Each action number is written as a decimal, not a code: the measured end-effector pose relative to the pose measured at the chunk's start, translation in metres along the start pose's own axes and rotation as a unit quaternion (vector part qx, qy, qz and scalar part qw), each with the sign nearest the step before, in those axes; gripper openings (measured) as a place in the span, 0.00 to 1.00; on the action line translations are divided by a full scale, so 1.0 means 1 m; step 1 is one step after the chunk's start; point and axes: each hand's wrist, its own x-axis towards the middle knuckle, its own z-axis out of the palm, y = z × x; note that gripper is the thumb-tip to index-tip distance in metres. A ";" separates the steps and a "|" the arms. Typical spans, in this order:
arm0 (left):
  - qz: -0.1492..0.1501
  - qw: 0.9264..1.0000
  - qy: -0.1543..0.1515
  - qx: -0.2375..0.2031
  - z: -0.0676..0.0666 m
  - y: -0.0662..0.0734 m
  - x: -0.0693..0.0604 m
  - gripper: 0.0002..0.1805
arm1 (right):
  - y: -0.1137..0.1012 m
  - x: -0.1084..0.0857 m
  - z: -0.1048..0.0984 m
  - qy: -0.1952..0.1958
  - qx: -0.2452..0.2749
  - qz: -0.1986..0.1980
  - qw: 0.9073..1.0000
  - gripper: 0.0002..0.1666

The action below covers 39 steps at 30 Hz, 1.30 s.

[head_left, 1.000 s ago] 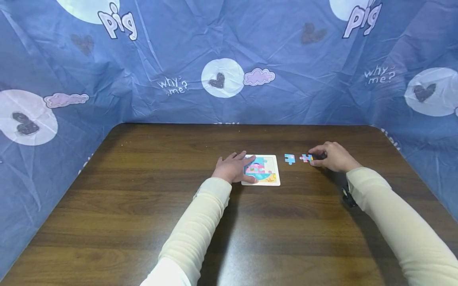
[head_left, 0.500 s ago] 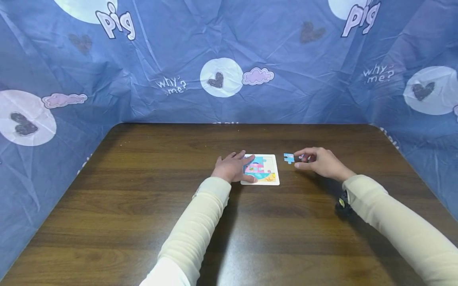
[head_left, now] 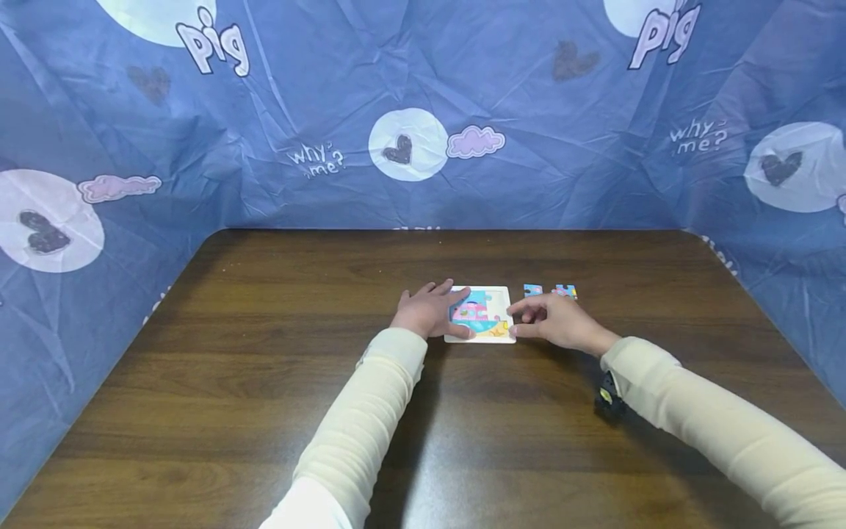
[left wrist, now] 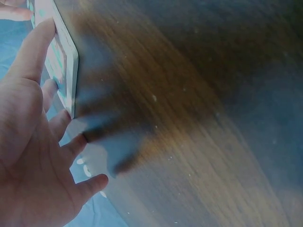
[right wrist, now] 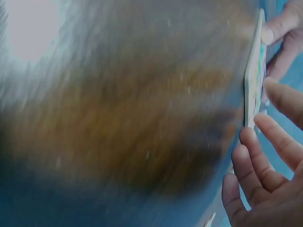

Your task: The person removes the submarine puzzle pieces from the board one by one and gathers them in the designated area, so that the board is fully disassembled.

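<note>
A small square puzzle board point(head_left: 480, 340) with a white rim lies on the table, showing a pink, blue and yellow picture and a pale gap at its upper right. My left hand point(head_left: 425, 312) rests on the left side of it, fingers spread, with the thumb and a finger over the picture. At the right rim, my right hand point(head_left: 560, 320) has its thumb and fingertips apart, and nothing shows between them. In the right wrist view the fingers of my right hand point(right wrist: 270, 165) are loosely bent beside the board point(right wrist: 248, 80). The left wrist view shows my left hand point(left wrist: 38, 142) touching the board point(left wrist: 72, 71).
Two loose puzzle pieces lie just beyond my right hand: a blue one point(head_left: 532, 289), partly covered by the fingers, and a blue and pink one point(head_left: 565, 290) to its right. A blue printed cloth point(head_left: 410, 198) stands behind the brown table point(head_left: 297, 294).
My right hand has moved left from the loose pieces to the board's right rim, uncovering the right-hand piece. My left hand has stayed where it was.
</note>
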 end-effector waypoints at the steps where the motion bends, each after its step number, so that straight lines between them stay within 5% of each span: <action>1: -0.001 1.000 0.000 0.001 0.000 0.000 0.000 0.47 | -0.002 0.000 0.002 0.003 -0.006 -0.008 1.000 0.20; 13: 0.009 1.000 0.007 0.001 -0.001 0.001 -0.003 0.47 | -0.017 0.003 0.013 0.027 -0.108 -0.032 0.993 0.15; 39: -0.002 1.000 -0.005 0.014 -0.001 0.001 -0.001 0.47 | -0.019 0.007 0.014 0.021 -0.088 -0.038 0.995 0.11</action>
